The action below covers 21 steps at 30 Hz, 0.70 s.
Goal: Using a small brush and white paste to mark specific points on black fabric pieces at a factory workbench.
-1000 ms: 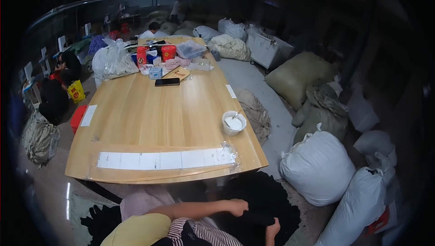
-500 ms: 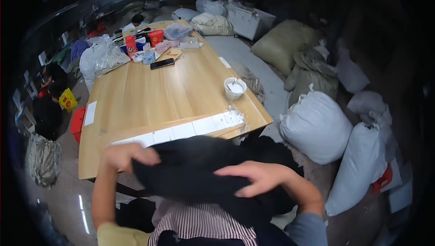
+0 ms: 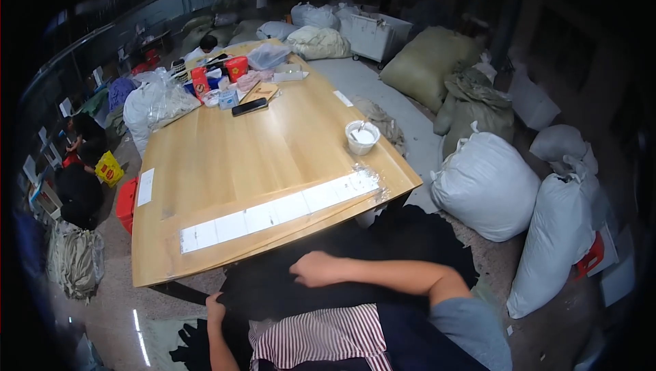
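Note:
A large piece of black cloth [image 3: 410,244] lies across my lap, below the near edge of the wooden table. My left hand [image 3: 215,308] is closed at the cloth's left edge, its arm hanging low. Near the middle of the cloth my right hand [image 3: 317,268] rests with curled fingers, the forearm reaching across from the right. The fingertips of that hand are hidden, but it appears to grip the fabric. A striped apron [image 3: 321,335] shows beneath the cloth on my lap.
The wooden table [image 3: 273,152] bears a white paper strip [image 3: 273,212], a plastic tub [image 3: 361,137] and a phone [image 3: 250,106]. White sacks [image 3: 485,186] stand on the right. More black cloth [image 3: 190,345] lies low left. A person [image 3: 82,132] sits at far left.
The black cloth has come down from a raised, bunched position and lies flatter. My left hand has dropped lower; my right hand has moved left and its fingers have closed.

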Tool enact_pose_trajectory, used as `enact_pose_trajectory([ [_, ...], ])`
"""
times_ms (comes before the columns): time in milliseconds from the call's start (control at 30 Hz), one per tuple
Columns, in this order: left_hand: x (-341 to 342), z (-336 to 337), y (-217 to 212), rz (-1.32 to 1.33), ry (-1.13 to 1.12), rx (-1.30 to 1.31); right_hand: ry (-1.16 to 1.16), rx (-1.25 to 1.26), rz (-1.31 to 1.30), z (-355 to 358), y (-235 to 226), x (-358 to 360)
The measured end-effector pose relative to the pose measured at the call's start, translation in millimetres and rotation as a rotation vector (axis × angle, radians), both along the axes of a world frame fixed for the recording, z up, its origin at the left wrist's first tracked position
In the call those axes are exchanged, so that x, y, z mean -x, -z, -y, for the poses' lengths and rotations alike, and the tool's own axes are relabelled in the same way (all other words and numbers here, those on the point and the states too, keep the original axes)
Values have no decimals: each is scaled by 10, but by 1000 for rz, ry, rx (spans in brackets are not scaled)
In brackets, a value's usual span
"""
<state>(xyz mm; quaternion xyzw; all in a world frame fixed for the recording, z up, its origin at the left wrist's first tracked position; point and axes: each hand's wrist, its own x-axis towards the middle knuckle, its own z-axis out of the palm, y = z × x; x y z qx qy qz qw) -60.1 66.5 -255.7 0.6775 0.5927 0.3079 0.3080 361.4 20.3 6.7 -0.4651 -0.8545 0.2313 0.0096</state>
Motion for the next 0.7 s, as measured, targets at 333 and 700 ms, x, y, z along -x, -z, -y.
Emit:
enact_pose_trajectory([
  [333,-1632,560,-2721,451,446,196,-68,0,-533,-34,-142,60],
  [700,-1699,154,-2736,-294,-46,140,332,-146,-1759,326,-1172,-996],
])
